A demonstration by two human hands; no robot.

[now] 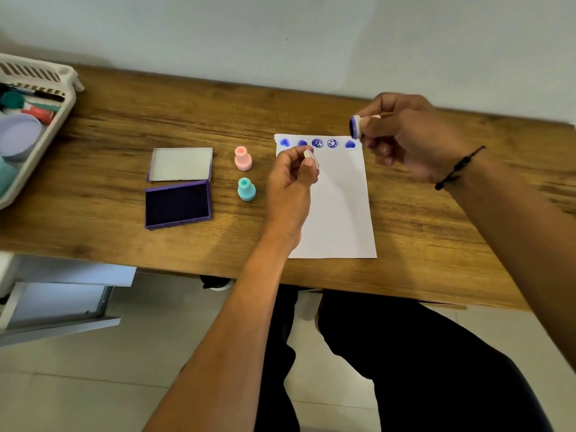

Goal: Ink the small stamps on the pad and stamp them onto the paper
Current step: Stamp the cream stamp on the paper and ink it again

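Note:
A white sheet of paper (339, 210) lies on the wooden desk (124, 129), with a row of several blue stamp marks (318, 143) along its top edge. My right hand (414, 138) holds a small white stamp (357, 126) above the paper's top right corner, its inked purple face turned left. My left hand (291, 179) pinches a small white cap-like piece (311, 157) over the paper's upper left. The open purple ink pad (177, 204) lies at the left, its lid (180, 164) just behind it. A pink stamp (243, 158) and a teal stamp (246, 189) stand between pad and paper.
A white plastic basket (67, 98) with pens, lids and containers sits at the desk's far left. A wall runs behind the desk. Below the front edge are my dark-clothed legs (405, 353), the tiled floor and an open white drawer (56, 307) at the left.

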